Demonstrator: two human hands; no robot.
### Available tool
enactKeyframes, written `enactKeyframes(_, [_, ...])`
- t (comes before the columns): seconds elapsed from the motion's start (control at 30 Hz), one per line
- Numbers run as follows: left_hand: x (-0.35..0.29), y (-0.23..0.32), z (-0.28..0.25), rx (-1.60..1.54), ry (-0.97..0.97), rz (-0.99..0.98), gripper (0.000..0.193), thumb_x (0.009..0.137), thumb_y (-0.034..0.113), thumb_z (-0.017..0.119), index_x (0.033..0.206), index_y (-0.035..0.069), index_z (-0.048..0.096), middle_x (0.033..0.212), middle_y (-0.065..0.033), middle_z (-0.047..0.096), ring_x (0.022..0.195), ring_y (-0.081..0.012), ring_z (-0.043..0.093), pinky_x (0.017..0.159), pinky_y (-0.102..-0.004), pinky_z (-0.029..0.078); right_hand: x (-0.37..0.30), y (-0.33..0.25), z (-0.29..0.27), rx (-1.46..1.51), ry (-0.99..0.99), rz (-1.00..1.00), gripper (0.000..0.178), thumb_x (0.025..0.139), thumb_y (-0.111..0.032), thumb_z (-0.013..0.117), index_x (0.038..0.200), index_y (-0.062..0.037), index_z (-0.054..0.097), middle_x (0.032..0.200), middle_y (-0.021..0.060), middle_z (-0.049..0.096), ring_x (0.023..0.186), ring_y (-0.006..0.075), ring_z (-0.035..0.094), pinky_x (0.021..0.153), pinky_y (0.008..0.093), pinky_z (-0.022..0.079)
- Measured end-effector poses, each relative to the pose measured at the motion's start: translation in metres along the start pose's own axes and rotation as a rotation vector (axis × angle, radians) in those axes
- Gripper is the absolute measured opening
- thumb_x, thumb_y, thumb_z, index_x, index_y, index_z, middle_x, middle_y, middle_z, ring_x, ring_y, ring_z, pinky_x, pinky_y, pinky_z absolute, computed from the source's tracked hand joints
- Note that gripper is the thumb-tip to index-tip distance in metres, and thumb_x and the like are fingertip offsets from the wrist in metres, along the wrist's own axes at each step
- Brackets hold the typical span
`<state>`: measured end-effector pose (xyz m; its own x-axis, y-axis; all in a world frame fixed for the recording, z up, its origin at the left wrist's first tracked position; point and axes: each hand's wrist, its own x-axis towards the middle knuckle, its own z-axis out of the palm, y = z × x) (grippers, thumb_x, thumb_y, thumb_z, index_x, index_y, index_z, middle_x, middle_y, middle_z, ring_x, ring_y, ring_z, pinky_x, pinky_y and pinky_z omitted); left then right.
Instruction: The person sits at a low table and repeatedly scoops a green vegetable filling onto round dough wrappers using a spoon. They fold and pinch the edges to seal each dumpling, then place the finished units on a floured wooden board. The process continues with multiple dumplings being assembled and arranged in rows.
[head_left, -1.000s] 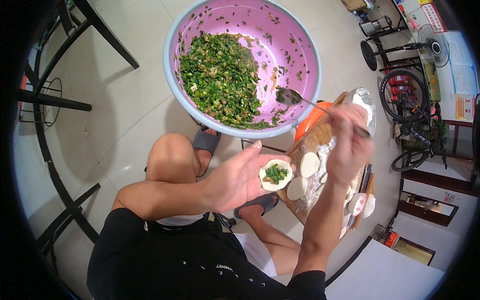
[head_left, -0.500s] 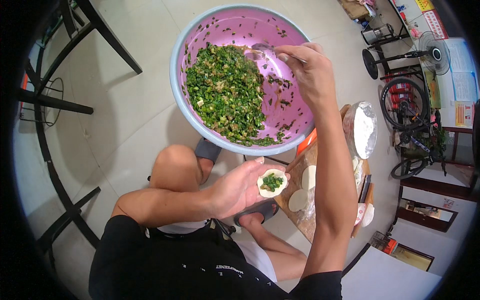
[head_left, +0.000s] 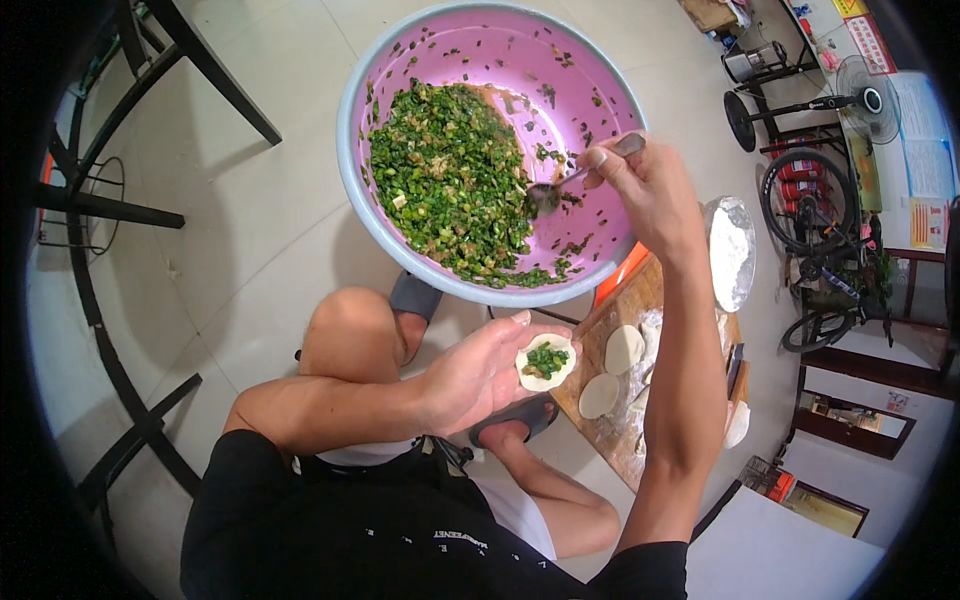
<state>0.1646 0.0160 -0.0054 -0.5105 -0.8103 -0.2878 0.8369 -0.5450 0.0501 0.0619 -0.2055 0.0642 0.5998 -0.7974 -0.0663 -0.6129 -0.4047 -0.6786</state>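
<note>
Just now my two hands are well apart: my left hand (head_left: pixel 480 372) lies palm up with a dough wrapper (head_left: pixel 541 384) resting on its fingers, while my right hand (head_left: pixel 645 185) pinches the handle of a metal spoon (head_left: pixel 544 199) out over the pink basin (head_left: pixel 480 55). The wrapper sits on my near side of the basin's rim, so from the spoon's head it lies back toward my body, almost straight below it in view. The spoon runs on a slant, its handle end up and to the right past my fingers, its head down and to the left, at the right-hand edge of the green filling (head_left: pixel 450 180); whether it touches or carries any is too blurred to tell. On the wrapper, a small mound of chopped greens (head_left: pixel 546 359) fills the middle, leaving a pale, slightly uneven ring of bare dough around it. Beside my left fingertips, to the right, is the wooden board (head_left: pixel 640 290), where floury dough rounds (head_left: pixel 599 397) lie flat, partly under my right forearm's line.
</note>
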Motion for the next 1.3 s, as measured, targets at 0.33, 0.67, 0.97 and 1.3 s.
enactKeyframes(0.33, [0.001, 0.000, 0.004, -0.006, 0.000, 0.011, 0.059, 0.107, 0.039, 0.029, 0.139, -0.008, 0.042, 0.136, -0.0169, 0.052, 0.129, -0.0245, 0.051, 0.113, -0.0399, 0.037, -0.020, -0.001, 0.006, 0.026, -0.095, 0.045, 0.030, 0.094, -0.025, 0.064, 0.081, 0.0002, 0.076, 0.065, 0.0083, 0.066, 0.059, 0.0160, 0.057, 0.060, 0.0329, 0.046])
enactKeyframes(0.67, [-0.001, 0.004, 0.008, 0.075, -0.032, -0.010, 0.066, 0.104, 0.044, 0.031, 0.146, -0.007, 0.036, 0.149, -0.0190, 0.045, 0.139, -0.0285, 0.044, 0.119, -0.0421, 0.030, -0.028, 0.009, -0.011, 0.336, 0.013, 0.116, 0.029, 0.099, -0.023, 0.059, 0.094, 0.0028, 0.073, 0.078, 0.0047, 0.069, 0.074, 0.0114, 0.061, 0.072, 0.0271, 0.048])
enactKeyframes(0.97, [0.001, 0.006, 0.006, -0.022, -0.095, 0.036, 0.066, 0.106, 0.045, 0.029, 0.146, -0.008, 0.033, 0.146, -0.0177, 0.047, 0.137, -0.0264, 0.045, 0.118, -0.0409, 0.031, -0.048, 0.019, -0.027, 0.469, 0.134, 0.110, 0.033, 0.101, -0.024, 0.058, 0.095, 0.0052, 0.071, 0.079, 0.0051, 0.068, 0.081, 0.0124, 0.060, 0.080, 0.0269, 0.046])
enactKeyframes(1.3, [0.001, 0.007, 0.026, -0.004, -0.133, 0.192, 0.069, 0.107, 0.048, 0.024, 0.149, -0.006, 0.029, 0.150, -0.0166, 0.042, 0.141, -0.0274, 0.040, 0.120, -0.0431, 0.027, -0.140, -0.008, -0.045, 0.645, 0.306, -0.132, 0.023, 0.099, -0.018, 0.061, 0.093, 0.0017, 0.071, 0.082, 0.0095, 0.066, 0.078, 0.0176, 0.057, 0.078, 0.0311, 0.046])
